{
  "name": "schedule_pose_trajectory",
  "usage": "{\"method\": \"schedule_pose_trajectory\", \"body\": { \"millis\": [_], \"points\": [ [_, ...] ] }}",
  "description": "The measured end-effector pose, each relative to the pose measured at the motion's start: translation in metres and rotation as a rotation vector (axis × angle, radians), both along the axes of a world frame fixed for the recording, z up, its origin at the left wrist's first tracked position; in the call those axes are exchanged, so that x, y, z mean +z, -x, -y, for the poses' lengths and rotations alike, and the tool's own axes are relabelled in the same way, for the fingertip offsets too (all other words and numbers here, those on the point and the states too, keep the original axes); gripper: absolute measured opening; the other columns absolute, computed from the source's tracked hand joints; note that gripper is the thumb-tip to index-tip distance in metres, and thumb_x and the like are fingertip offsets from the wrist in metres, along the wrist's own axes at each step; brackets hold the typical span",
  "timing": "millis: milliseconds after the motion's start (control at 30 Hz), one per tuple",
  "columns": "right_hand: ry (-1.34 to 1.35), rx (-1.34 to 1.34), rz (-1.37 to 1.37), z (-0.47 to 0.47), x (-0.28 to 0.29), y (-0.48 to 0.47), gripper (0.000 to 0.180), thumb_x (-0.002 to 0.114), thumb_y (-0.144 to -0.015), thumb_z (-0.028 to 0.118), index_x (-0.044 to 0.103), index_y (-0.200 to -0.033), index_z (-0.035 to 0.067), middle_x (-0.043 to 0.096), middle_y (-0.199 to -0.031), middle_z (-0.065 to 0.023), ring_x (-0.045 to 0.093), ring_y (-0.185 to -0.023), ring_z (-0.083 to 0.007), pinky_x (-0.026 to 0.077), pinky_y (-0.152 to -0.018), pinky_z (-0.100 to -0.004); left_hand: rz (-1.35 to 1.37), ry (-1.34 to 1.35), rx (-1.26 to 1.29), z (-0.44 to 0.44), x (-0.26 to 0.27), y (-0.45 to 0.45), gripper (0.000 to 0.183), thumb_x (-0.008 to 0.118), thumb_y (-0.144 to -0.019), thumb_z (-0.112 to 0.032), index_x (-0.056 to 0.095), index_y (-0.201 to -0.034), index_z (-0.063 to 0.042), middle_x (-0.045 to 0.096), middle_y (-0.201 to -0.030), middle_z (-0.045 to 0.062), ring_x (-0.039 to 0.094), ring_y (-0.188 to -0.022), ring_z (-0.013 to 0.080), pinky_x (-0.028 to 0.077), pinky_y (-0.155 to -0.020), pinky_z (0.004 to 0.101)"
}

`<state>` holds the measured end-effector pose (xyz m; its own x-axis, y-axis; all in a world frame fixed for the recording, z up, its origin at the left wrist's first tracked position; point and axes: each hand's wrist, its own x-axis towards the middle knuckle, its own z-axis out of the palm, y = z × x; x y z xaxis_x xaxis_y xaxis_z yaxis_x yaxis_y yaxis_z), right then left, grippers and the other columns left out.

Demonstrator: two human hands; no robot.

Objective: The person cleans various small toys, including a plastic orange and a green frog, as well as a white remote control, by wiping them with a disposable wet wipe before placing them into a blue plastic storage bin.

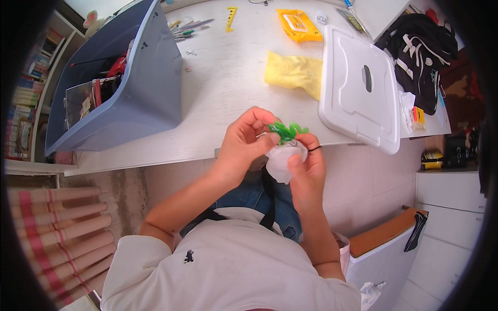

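Just off the desk's front edge, my left hand (246, 142) pinches a glossy green plastic ornament (283, 131) between thumb and fingers. A curly green strand sticks out on its right. Below it, a crumpled white wipe or tissue (286, 161) is gripped by my right hand (310, 171), with the thumb pressed on its front. The two hands are close together, and the wipe touches the ornament's underside. Part of the ornament is hidden by my left fingers. Past the right fingers pokes a short black cord end (315, 148).
A blue plastic bin (155, 85) full of items stands left on the white desk (221, 93). To the right lie a yellow cloth (291, 72) and a white bin lid (356, 89) overhanging the front edge. Farther back are a yellow wipes pack (301, 29), pens (188, 29) and a yellow ruler (231, 19).
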<state>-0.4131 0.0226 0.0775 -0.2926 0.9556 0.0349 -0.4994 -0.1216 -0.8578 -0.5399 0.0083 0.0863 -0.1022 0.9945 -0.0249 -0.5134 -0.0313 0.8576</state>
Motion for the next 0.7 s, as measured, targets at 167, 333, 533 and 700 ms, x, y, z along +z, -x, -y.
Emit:
{"method": "schedule_pose_trajectory", "body": {
  "millis": [167, 333, 533, 700],
  "points": [
    [-0.001, -0.022, 0.123, -0.002, -0.003, -0.001, 0.025, 0.064, -0.076, 0.011, 0.049, -0.093, 0.002, 0.053, -0.085, -0.0021, 0.049, -0.076, -0.006, 0.04, -0.069, -0.0186, 0.006, 0.009, 0.014, 0.002, -0.004, -0.009, 0.011, 0.053, -0.078, -0.006, 0.049, -0.088, -0.007, 0.054, -0.084, 0.002, 0.05, -0.077, 0.0076, 0.042, -0.068, 0.0216],
    [0.029, 0.068, 0.139, -0.001, -0.006, -0.005, 0.018, 0.062, -0.078, 0.012, 0.052, -0.089, 0.002, 0.054, -0.082, -0.002, 0.047, -0.072, -0.0044, 0.039, -0.065, -0.0168, 0.297, 0.106, 0.055, 0.001, -0.009, -0.008, 0.012, 0.051, -0.079, -0.003, 0.051, -0.09, -0.005, 0.052, -0.079, 0.0, 0.047, -0.069, 0.0055, 0.04, -0.065, 0.0206],
    [0.017, 0.071, 0.204, -0.005, -0.014, -0.013, 0.015, 0.06, -0.08, 0.011, 0.053, -0.09, 0.002, 0.054, -0.084, -0.0012, 0.048, -0.072, -0.0044, 0.039, -0.066, -0.0171, 0.2, 0.117, 0.153, -0.006, -0.008, -0.001, 0.012, 0.053, -0.078, -0.004, 0.052, -0.09, -0.005, 0.053, -0.08, 0.0, 0.048, -0.07, 0.0059, 0.04, -0.065, 0.0201],
    [0.073, -0.146, 0.107, -0.018, -0.003, -0.019, 0.018, 0.054, -0.084, 0.014, 0.053, -0.097, 0.001, 0.054, -0.09, -0.0024, 0.049, -0.079, -0.0068, 0.04, -0.072, -0.0195, 0.008, 0.096, 0.087, -0.003, -0.004, 0.009, 0.013, 0.05, -0.078, -0.004, 0.051, -0.091, -0.005, 0.055, -0.084, 0.002, 0.05, -0.075, 0.0083, 0.041, -0.07, 0.023]
  ]
}}
